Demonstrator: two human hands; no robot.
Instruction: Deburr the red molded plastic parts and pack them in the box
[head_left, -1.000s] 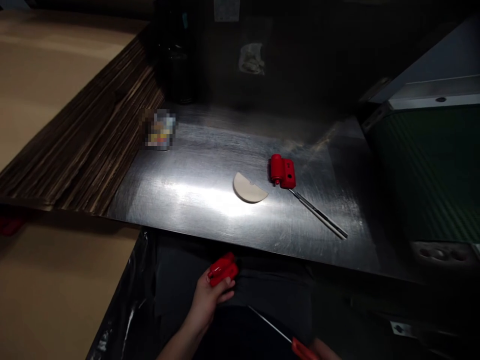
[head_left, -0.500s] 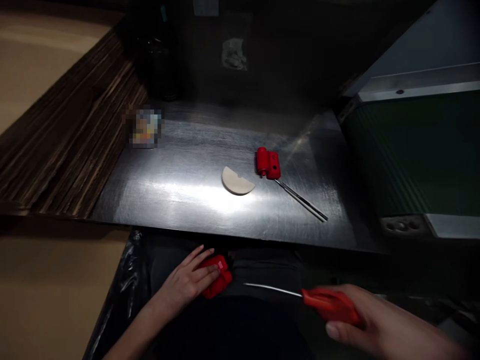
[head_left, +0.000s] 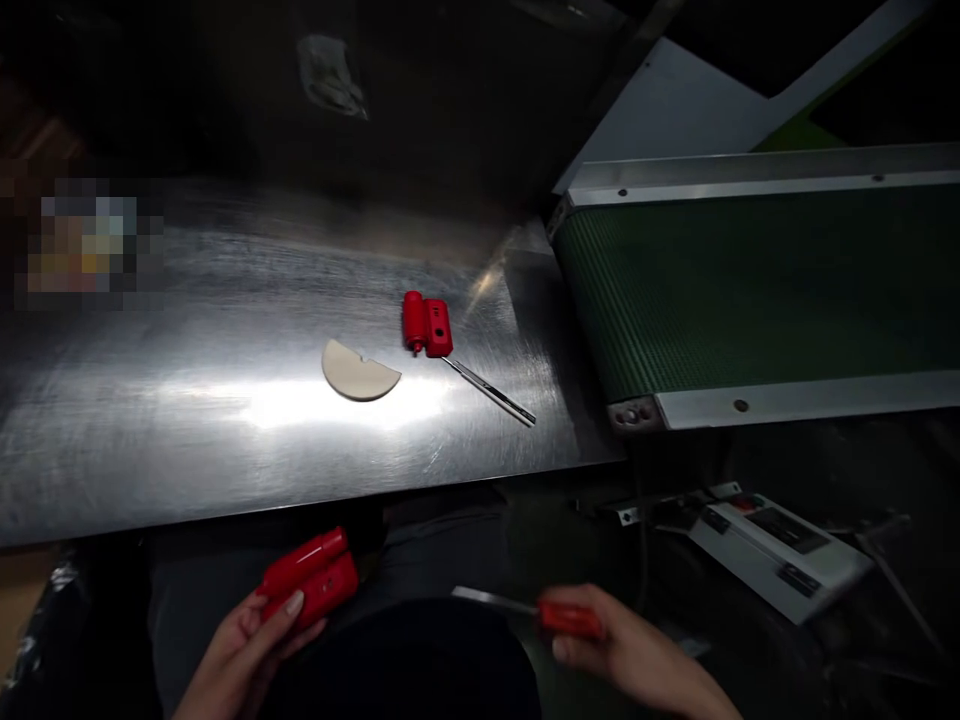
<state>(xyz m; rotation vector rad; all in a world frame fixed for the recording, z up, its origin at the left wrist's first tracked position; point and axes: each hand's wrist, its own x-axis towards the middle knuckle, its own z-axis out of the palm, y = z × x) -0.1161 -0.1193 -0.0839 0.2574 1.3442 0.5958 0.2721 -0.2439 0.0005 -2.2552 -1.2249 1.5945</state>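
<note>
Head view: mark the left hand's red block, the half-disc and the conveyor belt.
red block point(head_left: 319, 570), head view, upper side
half-disc point(head_left: 358, 374), head view, flat face
conveyor belt point(head_left: 750, 290), head view, green surface

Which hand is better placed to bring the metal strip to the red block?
Right, probably: the right hand holds the strip, its tip aimed at the red block in the left hand.

A steel table is gleaming under the light, with a beige half-disc lying near its middle. Just beside that, to the right, a red block is resting with a thin metal strip angling from it toward the table's near right corner. A green belt is stretching away at the table's right, and a grey control box is sitting below it.
</note>
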